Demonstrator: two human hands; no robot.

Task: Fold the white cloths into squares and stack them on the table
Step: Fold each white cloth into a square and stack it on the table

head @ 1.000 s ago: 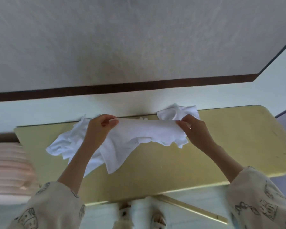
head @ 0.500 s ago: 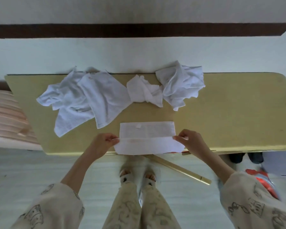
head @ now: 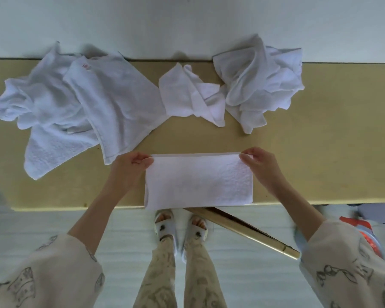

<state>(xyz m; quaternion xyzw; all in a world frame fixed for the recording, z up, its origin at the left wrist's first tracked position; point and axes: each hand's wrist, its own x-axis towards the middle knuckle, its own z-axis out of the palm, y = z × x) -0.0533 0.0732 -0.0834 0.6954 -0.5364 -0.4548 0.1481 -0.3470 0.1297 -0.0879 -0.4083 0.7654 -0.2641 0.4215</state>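
Since half a second ago the near half of the folded cloth (head: 198, 181) has been brought up over the far half, so one plain rectangle now lies where a two-banded strip lay, and both hands have shifted from its middle to its far corners. It sits flat at the near edge of the table (head: 331, 152), its near fold level with that edge. Left hand (head: 129, 167) pinches the far left corner between thumb and fingers; right hand (head: 259, 162) pinches the far right corner likewise. How many layers lie beneath cannot be told. Along the far edge, well apart from the folded piece, lie unfolded cloths: a large spread heap (head: 76, 107) at left, whose near corner is partly hidden behind the left hand, a small crumpled one (head: 187, 94) in the middle, and a bunched pile (head: 262, 81) at right touching it. Below the table a slanted brace (head: 249, 232) shows, and a blurred red object (head: 362, 232) at right, partly covered by the right sleeve (head: 347, 270).
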